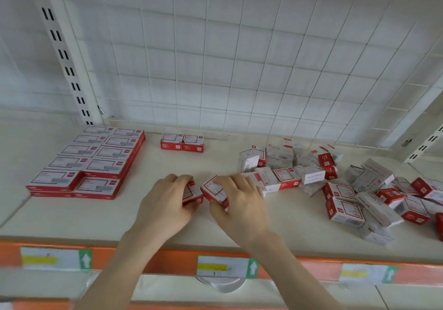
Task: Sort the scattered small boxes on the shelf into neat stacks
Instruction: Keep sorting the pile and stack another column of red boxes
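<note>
Red-white staple box (pixel 193 194) is being pinched in L grip (pixel 165 205), 2nd staple box (pixel 214 190) in R grip (pixel 242 205), boxes nearly touching, at shelf (pixel 287 221) front

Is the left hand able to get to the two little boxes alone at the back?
Probably yes. The shelf between the left hand and the two back boxes is bare, so the way looks free. But that hand holds a small box it may need to put down.
</note>
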Demonstrator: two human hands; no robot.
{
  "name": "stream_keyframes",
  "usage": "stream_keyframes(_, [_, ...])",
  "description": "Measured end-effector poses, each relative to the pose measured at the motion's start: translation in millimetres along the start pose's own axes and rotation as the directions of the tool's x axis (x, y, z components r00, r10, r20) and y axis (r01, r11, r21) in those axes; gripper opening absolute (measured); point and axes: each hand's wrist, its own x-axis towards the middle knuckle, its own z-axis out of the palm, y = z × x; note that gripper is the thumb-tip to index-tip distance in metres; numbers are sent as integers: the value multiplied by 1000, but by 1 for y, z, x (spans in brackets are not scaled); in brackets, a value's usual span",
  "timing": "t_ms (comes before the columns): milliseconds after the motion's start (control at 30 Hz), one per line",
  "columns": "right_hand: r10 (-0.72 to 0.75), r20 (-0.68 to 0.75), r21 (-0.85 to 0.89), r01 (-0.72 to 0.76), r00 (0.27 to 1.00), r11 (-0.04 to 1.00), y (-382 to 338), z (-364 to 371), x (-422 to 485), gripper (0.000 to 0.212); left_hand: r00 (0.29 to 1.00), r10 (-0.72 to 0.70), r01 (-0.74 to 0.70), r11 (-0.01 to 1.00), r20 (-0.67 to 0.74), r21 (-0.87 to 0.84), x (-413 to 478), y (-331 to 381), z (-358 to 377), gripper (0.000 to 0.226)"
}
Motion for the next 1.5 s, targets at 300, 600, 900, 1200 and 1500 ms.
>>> stream_keyframes(300, [-15, 8, -270, 17, 1000, 963, -9, 30, -9, 45, 994, 93, -98, 991, 59, 90, 12, -24, -3, 59])
stream_keyframes(600, [9, 143, -360, 43, 990, 932, 9, 18, -9, 52, 924, 379, -381, 919, -39, -98, 18, 15, 9, 40])
stream_keyframes(900, [64, 57, -333, -41, 996, 942, 45, 1, -18, 70, 930, 355, -337, 927, 93, -165, 56, 58, 18, 44])
stream_keyframes(1200, [179, -25, -280, -179, 984, 943, 62, -9, -13, 36, 909, 217, -109, 948, 355, -298, 103, 86, 48, 55])
stream_keyframes(1500, [177, -28, -73, -179, 984, 981, 93, -20, -19, 43, 946, 243, -139, 903, 217, -406, 90, 106, 70, 38])
